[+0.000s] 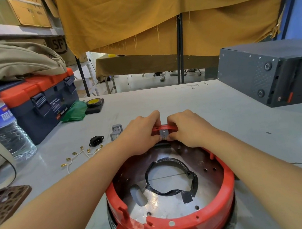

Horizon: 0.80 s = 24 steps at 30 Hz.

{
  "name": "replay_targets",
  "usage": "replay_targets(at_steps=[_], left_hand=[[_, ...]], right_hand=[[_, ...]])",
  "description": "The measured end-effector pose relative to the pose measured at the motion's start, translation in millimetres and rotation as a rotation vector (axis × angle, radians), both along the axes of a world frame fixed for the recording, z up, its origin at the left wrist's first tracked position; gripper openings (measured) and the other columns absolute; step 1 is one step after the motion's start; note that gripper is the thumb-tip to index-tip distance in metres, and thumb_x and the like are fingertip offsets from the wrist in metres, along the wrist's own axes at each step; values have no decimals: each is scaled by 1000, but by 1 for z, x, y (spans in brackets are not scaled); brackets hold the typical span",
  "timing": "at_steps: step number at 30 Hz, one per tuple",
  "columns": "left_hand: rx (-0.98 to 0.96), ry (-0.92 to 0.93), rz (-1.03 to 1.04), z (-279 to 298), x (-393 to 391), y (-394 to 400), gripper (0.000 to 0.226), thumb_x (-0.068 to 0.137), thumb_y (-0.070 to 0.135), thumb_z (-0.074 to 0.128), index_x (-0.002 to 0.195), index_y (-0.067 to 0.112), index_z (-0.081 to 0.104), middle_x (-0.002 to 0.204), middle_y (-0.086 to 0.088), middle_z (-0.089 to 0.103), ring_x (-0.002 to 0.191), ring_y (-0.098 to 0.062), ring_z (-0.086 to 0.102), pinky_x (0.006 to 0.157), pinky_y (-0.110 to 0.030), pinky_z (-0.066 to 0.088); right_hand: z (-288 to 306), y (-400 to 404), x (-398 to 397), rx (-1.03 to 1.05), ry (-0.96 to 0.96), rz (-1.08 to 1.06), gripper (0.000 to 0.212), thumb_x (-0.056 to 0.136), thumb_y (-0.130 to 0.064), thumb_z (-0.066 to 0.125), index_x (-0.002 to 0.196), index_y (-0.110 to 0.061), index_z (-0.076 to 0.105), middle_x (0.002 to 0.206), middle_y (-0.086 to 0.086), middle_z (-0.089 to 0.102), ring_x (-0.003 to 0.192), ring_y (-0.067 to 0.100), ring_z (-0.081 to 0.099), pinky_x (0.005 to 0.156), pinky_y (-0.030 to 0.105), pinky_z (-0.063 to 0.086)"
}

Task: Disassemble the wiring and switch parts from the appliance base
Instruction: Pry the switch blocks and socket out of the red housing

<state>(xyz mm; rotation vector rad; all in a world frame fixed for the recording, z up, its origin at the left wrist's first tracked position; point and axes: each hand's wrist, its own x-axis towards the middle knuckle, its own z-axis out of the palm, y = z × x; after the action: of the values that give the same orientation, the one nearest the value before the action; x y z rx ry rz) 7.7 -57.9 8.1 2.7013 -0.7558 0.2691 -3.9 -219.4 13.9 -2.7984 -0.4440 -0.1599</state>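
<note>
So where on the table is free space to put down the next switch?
Free: the table between the red base and the grey case. Crowded: left, around the wires, black socket and two removed switches.

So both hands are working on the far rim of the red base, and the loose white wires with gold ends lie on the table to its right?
Not quite. The head view shows the white wires lying left of the red base. Both hands, left hand and right hand, are at its far rim.
</note>
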Motion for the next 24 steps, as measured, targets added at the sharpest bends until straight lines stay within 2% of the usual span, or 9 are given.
replay_targets(at_steps=[6,12,16,22,24], left_hand=[[40,-15,1,-1,1,0,27,85,26,63,92,24,37,87,-5,63,77,-25,55,65,-34,42],[61,-42,-2,-2,1,-1,27,86,28,61,92,23,35,86,-5,61,76,-26,54,64,-36,41],[90,-60,-1,-2,0,-2,27,87,28,60,92,23,34,85,-5,60,75,-27,53,67,-40,44],[118,-87,-9,-2,-1,-3,29,88,26,58,89,22,29,77,0,48,71,-27,48,61,-37,37],[121,-81,-2,-3,-1,-4,27,89,25,56,89,21,29,76,-1,49,71,-28,49,62,-39,39]], right_hand=[[2,1,-2,-7,8,9,19,86,-29,67,84,-20,50,84,4,50,78,26,53,63,32,38],[4,2,-4,-29,-15,15,16,88,-26,64,98,-15,58,83,3,46,76,25,49,57,30,32],[4,2,-5,-26,-18,23,13,88,-25,64,90,-19,52,80,2,43,75,24,48,49,26,26],[5,3,-6,-41,-3,27,14,89,-23,63,88,-18,50,84,5,47,76,26,48,60,30,32],[5,3,-6,-45,-3,19,12,89,-20,62,87,-17,50,83,5,47,76,26,49,61,30,34]])
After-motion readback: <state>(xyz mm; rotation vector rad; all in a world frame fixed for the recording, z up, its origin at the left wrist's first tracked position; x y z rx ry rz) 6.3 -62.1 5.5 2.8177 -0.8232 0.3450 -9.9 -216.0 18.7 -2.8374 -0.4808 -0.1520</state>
